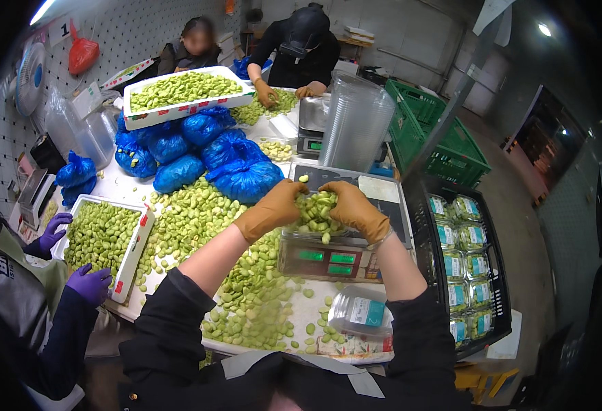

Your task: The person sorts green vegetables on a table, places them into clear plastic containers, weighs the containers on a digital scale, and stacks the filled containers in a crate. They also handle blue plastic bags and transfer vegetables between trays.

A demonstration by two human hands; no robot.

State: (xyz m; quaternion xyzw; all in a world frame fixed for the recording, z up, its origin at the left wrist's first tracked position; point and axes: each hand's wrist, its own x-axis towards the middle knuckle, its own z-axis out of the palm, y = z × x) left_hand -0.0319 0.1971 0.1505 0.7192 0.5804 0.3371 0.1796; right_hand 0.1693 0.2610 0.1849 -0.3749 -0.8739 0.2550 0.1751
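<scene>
My left hand [275, 209], in an orange-brown glove, cups the left side of a heap of shelled green broad beans [317, 209]. From the right, my right hand [357, 210] in a matching glove curls around the same heap. The beans sit above a clear plastic tub [311, 234] on a digital scale [293, 259] with lit green displays; my fingers and the beans hide most of the tub. One bean [303, 179] shows just beyond my left fingertips. Loose broad beans [252, 293] spread over the white table left of the scale. A labelled clear lid or tub [339, 311] lies in front of it.
Blue plastic bags [244, 180] are piled beyond the beans, under a white foam tray [188, 113]. Purple-gloved hands [90, 285] of a co-worker hold another tray [144, 231]. Stacked clear tubs [355, 123] stand behind the scale. Right: a black crate [498, 287] with packed tubs.
</scene>
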